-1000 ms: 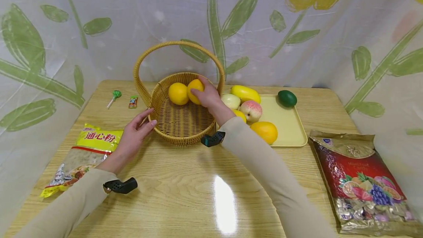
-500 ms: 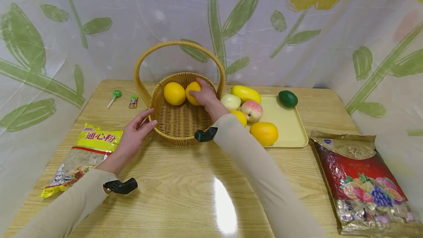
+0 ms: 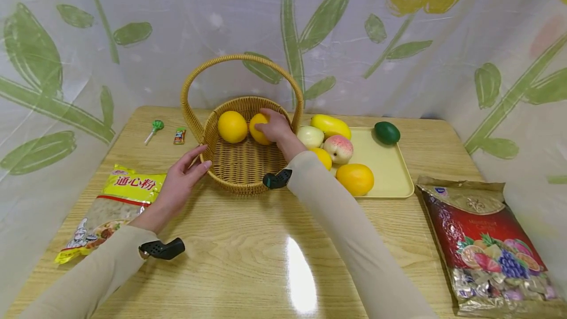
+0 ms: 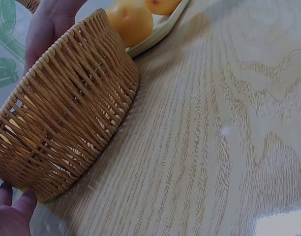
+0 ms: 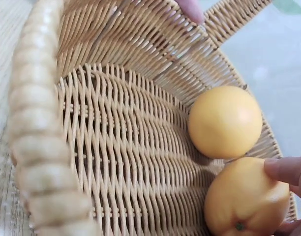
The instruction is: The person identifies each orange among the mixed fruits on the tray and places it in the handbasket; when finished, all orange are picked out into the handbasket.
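A woven basket with a tall handle stands mid-table. Inside it lie two oranges. My right hand grips one orange at the basket's back right, close beside the other orange. The right wrist view shows the held orange under my fingers, touching the free orange on the wicker floor. My left hand rests with straight fingers against the basket's left outer wall; its fingertips show at the lower left of the left wrist view.
A yellow tray right of the basket holds a mango, a peach, a pale fruit and an orange; an avocado sits at its far edge. A pasta bag, lollipop, candy and snack bag lie around.
My right hand has carried its orange deeper and lower into the basket, up against the other orange, which has shifted slightly left. The left hand has stayed on the basket's side.
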Demonstrator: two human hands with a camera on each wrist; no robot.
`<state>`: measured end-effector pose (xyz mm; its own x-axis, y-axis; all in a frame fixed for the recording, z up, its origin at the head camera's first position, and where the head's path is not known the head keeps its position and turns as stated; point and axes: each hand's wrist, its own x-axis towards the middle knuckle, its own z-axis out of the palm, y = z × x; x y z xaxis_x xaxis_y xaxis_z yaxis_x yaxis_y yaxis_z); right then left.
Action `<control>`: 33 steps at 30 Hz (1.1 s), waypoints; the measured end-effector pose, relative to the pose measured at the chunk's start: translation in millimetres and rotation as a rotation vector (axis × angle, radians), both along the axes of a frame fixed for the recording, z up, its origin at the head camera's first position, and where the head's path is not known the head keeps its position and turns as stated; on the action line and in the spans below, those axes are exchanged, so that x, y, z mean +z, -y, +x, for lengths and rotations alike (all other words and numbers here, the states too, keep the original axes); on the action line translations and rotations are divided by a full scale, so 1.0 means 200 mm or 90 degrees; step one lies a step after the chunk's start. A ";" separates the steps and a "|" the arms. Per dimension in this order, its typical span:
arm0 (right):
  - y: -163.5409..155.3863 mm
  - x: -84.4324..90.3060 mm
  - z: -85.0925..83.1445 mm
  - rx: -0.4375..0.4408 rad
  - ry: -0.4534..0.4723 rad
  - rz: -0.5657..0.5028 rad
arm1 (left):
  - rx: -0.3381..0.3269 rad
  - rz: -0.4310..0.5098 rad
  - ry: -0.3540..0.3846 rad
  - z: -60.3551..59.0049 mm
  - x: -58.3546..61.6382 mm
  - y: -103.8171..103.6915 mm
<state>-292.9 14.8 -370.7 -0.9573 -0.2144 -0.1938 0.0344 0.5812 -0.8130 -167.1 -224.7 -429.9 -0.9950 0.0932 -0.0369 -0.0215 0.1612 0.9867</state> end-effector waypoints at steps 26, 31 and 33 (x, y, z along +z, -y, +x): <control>-0.16 0.18 0.25 0.205 -0.147 0.052 | -0.002 0.004 0.013 0.00 0.00 -0.01; -0.32 0.23 0.41 0.237 -0.131 0.011 | 0.001 0.001 0.010 0.00 0.00 0.00; -0.39 0.25 0.45 0.232 -0.122 -0.015 | 0.003 -0.004 0.005 0.00 0.00 0.00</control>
<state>-202.3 93.1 -319.8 -0.8357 -0.5491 -0.0099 -0.3240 0.5077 -0.7983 -166.6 -224.3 -430.2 -0.9951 0.0876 -0.0458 -0.0307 0.1671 0.9855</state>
